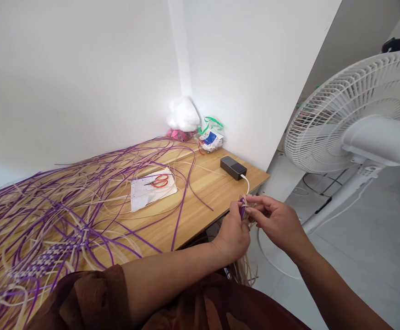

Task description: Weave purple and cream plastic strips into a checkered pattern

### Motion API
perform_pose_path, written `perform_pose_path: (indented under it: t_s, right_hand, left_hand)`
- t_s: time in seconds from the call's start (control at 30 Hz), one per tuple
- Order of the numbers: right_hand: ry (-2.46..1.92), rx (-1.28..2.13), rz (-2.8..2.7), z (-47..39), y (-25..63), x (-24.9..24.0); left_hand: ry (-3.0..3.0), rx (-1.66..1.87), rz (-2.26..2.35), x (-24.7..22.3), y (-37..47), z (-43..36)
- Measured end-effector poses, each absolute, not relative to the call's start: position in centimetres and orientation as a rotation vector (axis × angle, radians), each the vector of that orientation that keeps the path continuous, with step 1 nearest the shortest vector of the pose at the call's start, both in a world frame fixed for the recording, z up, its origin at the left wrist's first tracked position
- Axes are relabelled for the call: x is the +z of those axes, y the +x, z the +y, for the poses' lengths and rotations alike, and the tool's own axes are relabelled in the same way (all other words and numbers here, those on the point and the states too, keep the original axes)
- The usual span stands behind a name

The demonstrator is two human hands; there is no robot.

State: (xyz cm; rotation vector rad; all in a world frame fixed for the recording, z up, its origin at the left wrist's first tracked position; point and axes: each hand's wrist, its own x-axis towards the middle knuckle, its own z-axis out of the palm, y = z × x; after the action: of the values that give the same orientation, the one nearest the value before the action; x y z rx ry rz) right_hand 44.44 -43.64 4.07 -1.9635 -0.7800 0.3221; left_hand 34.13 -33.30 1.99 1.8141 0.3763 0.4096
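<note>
Just off the front right edge of the table, my left hand [233,231] pinches a small purple and beige woven piece [243,208]. My right hand [277,224] meets it from the right, thumb and forefinger closed on the same piece. Loose beige strips [241,271] hang down beneath my hands. On the left of the table lies a purple and white woven section [46,261], with many long purple and beige strips spreading from it. Red-handled scissors [160,181] rest on a white paper [143,195].
A black power bank [233,167] with a white cable sits near the table's [200,224] right end. Plastic bags [211,137] and a white bundle [183,113] stand in the back corner. A white fan [354,123] stands on the right.
</note>
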Motion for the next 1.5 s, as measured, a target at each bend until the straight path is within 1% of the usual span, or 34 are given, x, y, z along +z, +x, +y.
perform_pose_path:
  t_s: [0.23, 0.3, 0.43, 0.63, 0.73, 0.9, 1.1, 1.23, 1.33, 1.4, 1.5]
  right_hand:
    - [-1.953, 0.302, -0.863, -43.7, 44.4, 4.3]
    - [-1.935, 0.244, -0.87, -43.8, 44.7, 4.0]
    - [-1.982, 0.003, -0.998, -43.9, 45.5, 3.0]
    - [-1.988, -0.435, -1.307, -43.9, 46.0, 2.8]
    - [-1.965, -0.532, -1.334, -43.9, 46.0, 2.9]
    - [-1.866, -0.425, -1.373, -43.9, 46.2, 3.0]
    - [-1.938, -0.075, -1.357, -43.9, 46.6, 3.9]
    - [-2.051, -0.141, -1.2, -44.0, 46.7, 4.0]
    - [-2.005, -0.207, -1.3, -44.0, 46.8, 3.7]
    - [-1.978, -0.157, -1.358, -44.0, 46.9, 3.6]
    - [-1.944, 0.029, -1.385, -44.0, 47.2, 3.7]
  left_hand:
    - [1.828, 0.399, 0.347, 1.9, 33.7, -33.3]
    - [1.788, 0.393, 0.347, 2.0, 33.7, -33.3]
    - [1.694, 0.374, 0.355, 2.0, 33.9, -33.4]
    - [1.54, 0.353, 0.328, 0.5, 34.2, -33.1]
    - [1.504, 0.341, 0.297, 0.1, 34.3, -33.1]
    - [1.468, 0.327, 0.251, 0.6, 34.2, -33.1]
    - [1.491, 0.282, 0.254, 0.9, 34.1, -32.8]
    - [1.442, 0.28, 0.256, 1.1, 34.2, -32.7]
    - [1.434, 0.269, 0.251, 1.3, 34.1, -32.7]
    - [1.438, 0.252, 0.242, 1.4, 33.9, -32.7]
    - [1.448, 0.235, 0.197, 1.5, 33.7, -32.7]
